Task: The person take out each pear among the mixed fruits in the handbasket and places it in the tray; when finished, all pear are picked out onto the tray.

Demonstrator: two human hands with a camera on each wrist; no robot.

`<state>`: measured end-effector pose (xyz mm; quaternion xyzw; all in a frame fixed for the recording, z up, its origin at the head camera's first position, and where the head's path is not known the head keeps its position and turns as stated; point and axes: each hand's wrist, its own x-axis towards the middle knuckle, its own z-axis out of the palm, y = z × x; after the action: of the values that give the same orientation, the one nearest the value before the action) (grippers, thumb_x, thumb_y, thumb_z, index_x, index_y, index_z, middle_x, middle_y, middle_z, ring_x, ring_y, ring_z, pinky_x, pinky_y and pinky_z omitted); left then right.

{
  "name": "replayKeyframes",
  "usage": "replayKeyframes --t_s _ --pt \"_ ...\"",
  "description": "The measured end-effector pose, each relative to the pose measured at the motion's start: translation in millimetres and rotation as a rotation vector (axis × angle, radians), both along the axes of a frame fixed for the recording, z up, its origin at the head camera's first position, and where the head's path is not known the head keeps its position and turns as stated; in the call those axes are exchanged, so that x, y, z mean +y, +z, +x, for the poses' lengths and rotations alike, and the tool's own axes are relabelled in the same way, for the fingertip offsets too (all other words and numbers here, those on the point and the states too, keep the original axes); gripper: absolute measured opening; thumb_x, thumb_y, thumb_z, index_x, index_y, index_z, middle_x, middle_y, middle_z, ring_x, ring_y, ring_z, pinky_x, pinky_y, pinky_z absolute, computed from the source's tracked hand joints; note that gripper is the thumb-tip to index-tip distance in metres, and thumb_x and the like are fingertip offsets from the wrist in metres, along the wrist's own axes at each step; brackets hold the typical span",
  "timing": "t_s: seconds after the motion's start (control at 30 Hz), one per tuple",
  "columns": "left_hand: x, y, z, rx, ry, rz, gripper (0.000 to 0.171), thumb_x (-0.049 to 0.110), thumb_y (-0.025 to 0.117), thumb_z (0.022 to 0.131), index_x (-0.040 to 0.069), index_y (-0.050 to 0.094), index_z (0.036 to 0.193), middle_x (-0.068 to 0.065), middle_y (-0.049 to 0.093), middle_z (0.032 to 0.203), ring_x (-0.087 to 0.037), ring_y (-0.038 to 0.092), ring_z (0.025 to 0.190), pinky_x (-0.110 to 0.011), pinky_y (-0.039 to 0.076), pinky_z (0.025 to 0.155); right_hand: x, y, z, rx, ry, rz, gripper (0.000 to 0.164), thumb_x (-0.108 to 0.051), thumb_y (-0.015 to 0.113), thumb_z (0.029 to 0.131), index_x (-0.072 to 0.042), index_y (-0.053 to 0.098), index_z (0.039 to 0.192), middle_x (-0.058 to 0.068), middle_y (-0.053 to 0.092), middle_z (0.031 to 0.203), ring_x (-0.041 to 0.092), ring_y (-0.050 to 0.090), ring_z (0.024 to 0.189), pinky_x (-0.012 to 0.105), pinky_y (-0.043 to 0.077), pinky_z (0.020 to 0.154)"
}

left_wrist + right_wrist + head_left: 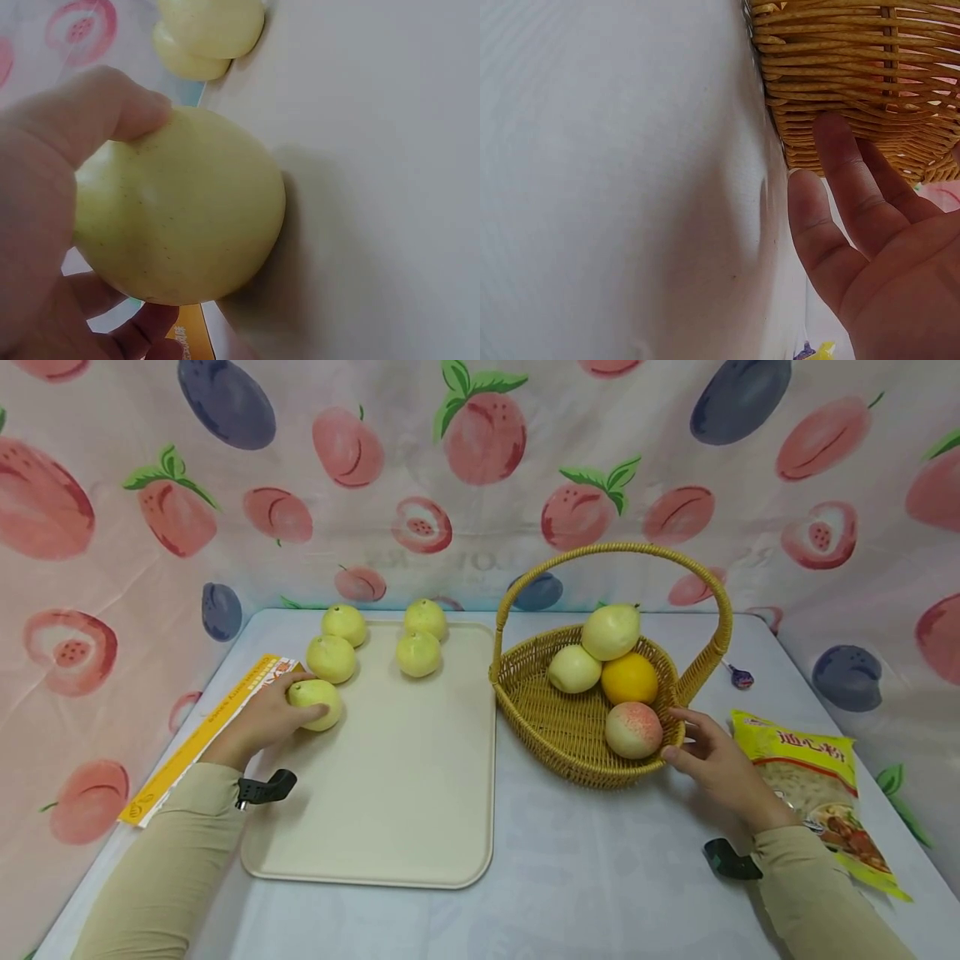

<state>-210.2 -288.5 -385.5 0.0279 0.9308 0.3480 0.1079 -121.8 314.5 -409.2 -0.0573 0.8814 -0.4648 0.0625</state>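
In the head view my left hand [273,710] holds a round yellow-green pear [315,703] at the left edge of the beige tray [390,777]. The left wrist view shows this pear [187,206] close up, with thumb and fingers round it. My right hand [723,772] holds the right end of the wicker basket [536,718], thumb and index finger at its rim. Fingers [847,172] rest against the basket's outer wall in the right wrist view; the thumb is not plainly seen there. Inside the basket are two pale pears [611,631], an orange [630,678] and a peach [633,730].
More pears [331,658] stand at the tray's back left, and two others [418,653] at its back middle. A long yellow box [202,739] lies left of the tray. Right of the basket are a wrapped lollipop [741,677] and a yellow pasta bag [810,768].
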Motion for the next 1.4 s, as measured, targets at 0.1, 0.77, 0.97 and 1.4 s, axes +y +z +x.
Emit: replayKeyframes --t_s 0.1,0.77,0.97,1.4 --pt "-1 -0.3 -0.1 -0.006 0.006 0.005 0.08 0.039 0.07 0.092 -0.001 0.034 0.151 -0.029 0.018 0.16 -0.049 0.023 0.142 -0.063 0.022 0.112 0 -0.3 -0.2 0.002 0.0 0.001 0.063 -0.021 0.059 0.103 0.0 0.028 0.154 0.034 0.032 0.149 0.046 0.052 0.116 0.017 0.048 0.079" --pt "-8 -3.7 6.6 0.024 0.061 0.081 0.08 0.047 0.068 0.094 0.002 0.036 0.152 -0.026 0.035 0.153 -0.045 0.038 0.13 -0.058 0.033 0.108 1 -1.9 -0.4 0.037 0.019 -0.008 0.06 -0.017 0.059 0.103 0.003 0.03 0.152 0.037 0.035 0.146 0.043 0.055 0.111 0.019 0.05 0.077" --pt "-8 -0.2 10.3 0.04 0.071 0.121 0.07 0.041 0.064 0.097 0.002 0.04 0.15 -0.024 0.037 0.152 -0.043 0.04 0.127 -0.054 0.037 0.104 1 -1.6 -0.8 0.029 0.018 -0.009 0.061 -0.018 0.059 0.103 0.002 0.03 0.152 0.036 0.035 0.147 0.044 0.054 0.112 0.019 0.05 0.078" --pt "-6 -1.0 3.9 0.112 0.035 0.132 0.062 0.029 0.065 0.099 -0.004 0.042 0.147 -0.026 0.037 0.151 -0.043 0.04 0.127 -0.058 0.033 0.108 0 0.7 0.0 0.012 0.012 -0.007 0.062 -0.019 0.059 0.103 0.001 0.029 0.153 0.035 0.033 0.148 0.044 0.053 0.113 0.017 0.049 0.078"
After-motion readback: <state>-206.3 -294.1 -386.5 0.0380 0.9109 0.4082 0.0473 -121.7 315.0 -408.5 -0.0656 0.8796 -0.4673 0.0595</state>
